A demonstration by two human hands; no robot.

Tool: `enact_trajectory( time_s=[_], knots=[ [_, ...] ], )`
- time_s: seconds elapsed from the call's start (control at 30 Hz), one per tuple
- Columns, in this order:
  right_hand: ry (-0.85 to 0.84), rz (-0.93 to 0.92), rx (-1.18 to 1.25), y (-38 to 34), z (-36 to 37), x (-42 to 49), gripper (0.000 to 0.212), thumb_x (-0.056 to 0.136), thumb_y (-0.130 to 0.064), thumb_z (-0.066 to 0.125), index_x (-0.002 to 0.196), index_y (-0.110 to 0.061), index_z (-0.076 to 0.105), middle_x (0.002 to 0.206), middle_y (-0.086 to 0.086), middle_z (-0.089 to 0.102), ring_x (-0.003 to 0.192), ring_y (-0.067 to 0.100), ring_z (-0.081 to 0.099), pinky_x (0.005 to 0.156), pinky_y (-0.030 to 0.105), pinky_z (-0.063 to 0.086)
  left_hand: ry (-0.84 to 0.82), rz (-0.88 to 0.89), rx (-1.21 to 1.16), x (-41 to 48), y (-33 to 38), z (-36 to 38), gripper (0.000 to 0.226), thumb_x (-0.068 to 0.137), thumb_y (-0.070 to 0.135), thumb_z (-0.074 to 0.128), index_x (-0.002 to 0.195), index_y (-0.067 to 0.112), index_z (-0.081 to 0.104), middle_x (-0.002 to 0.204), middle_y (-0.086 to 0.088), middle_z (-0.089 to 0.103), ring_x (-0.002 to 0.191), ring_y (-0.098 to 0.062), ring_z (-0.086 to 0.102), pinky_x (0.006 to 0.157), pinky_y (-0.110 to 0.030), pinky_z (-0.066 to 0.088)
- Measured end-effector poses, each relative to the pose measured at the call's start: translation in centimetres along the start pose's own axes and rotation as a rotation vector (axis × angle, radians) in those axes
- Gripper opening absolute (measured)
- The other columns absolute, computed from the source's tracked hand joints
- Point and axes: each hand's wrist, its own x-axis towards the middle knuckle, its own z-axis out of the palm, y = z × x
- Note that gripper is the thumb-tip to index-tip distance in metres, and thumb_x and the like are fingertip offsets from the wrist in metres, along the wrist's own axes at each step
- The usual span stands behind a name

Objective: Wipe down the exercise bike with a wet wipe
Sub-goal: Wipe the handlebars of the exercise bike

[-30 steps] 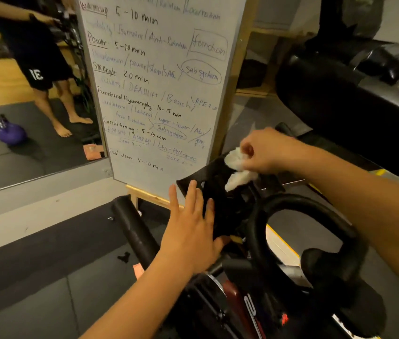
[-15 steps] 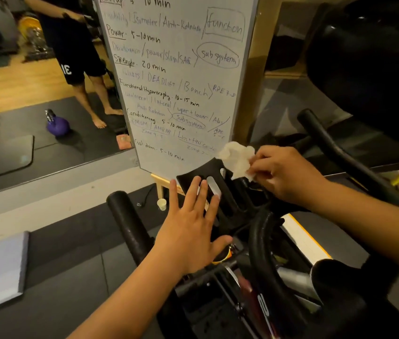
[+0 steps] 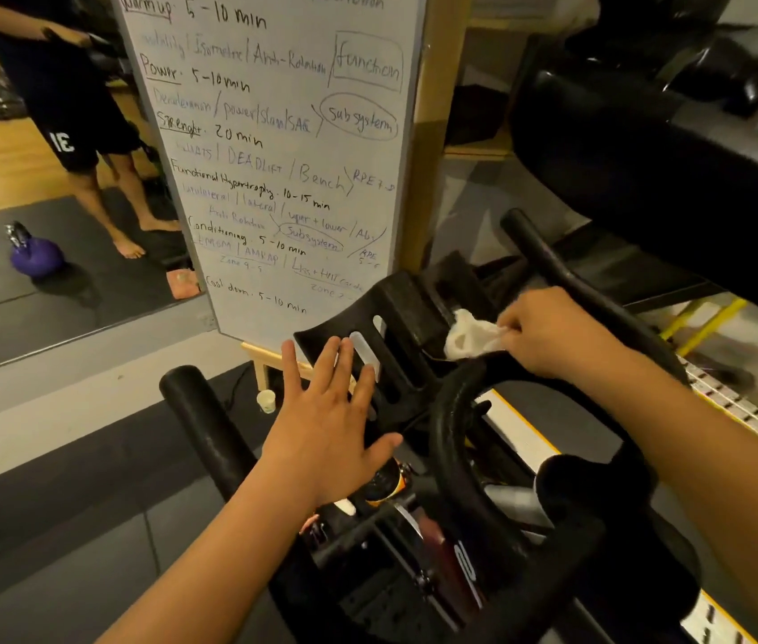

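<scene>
The black exercise bike (image 3: 470, 457) fills the lower middle of the view, with a slotted black tablet holder (image 3: 395, 313) on top of its handlebars. My right hand (image 3: 549, 337) pinches a crumpled white wet wipe (image 3: 468, 339) and presses it on the right part of that holder. My left hand (image 3: 326, 425) lies flat with fingers spread against the holder's left side and holds nothing. The left handlebar horn (image 3: 200, 420) sticks out to the left of that hand.
A whiteboard (image 3: 275, 155) with a written training plan stands just behind the bike on a wooden easel. A wall mirror at left reflects a person's legs and a purple kettlebell (image 3: 35, 255). Black padded equipment (image 3: 647, 146) looms at upper right. A small cup (image 3: 266, 402) sits on the floor.
My right hand has carried the wipe from the holder's upper left edge to its right side, lower down. My left hand stays flat on the holder. The view has shifted slightly.
</scene>
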Motion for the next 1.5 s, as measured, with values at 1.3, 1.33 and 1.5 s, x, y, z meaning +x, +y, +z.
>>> enact_trajectory(
  time_s=[1.3, 1.33, 1.5],
  knots=[
    [-0.022, 0.161, 1.448, -5.8, 2.1, -14.0, 0.011, 0.095, -0.028, 0.059, 0.09, -0.019, 0.063, 0.06, 0.004, 0.057, 0.046, 0.012, 0.052, 0.047, 0.028, 0.044, 0.099, -0.359, -2.469, -5.3, 5.9, -7.0, 0.019, 0.105, 0.005, 0.034, 0.107, 0.004, 0.053, 0.097, -0.023, 0.07, 0.084, -0.031, 0.073, 0.066, -0.035, 0.061],
    [-0.08, 0.17, 1.463, -6.0, 2.0, -14.0, 0.016, 0.097, -0.03, 0.056, 0.091, -0.016, 0.063, 0.057, 0.002, 0.054, 0.044, 0.011, 0.049, 0.044, 0.026, 0.041, 0.136, -0.424, -2.482, -5.4, 6.2, -7.0, 0.02, 0.105, 0.007, 0.034, 0.111, 0.003, 0.053, 0.096, -0.022, 0.07, 0.081, -0.029, 0.073, 0.062, -0.032, 0.06],
    [-0.124, 0.064, 1.318, -5.5, 1.5, -14.5, 0.025, 0.087, -0.04, 0.06, 0.079, -0.017, 0.066, 0.073, 0.0, 0.065, 0.075, 0.019, 0.061, 0.077, 0.033, 0.053, 0.364, -0.751, -2.129, -5.7, 5.9, -7.2, 0.009, 0.102, 0.017, 0.046, 0.101, 0.013, 0.053, 0.08, -0.002, 0.058, 0.067, -0.014, 0.056, 0.054, -0.028, 0.047]
  ],
)
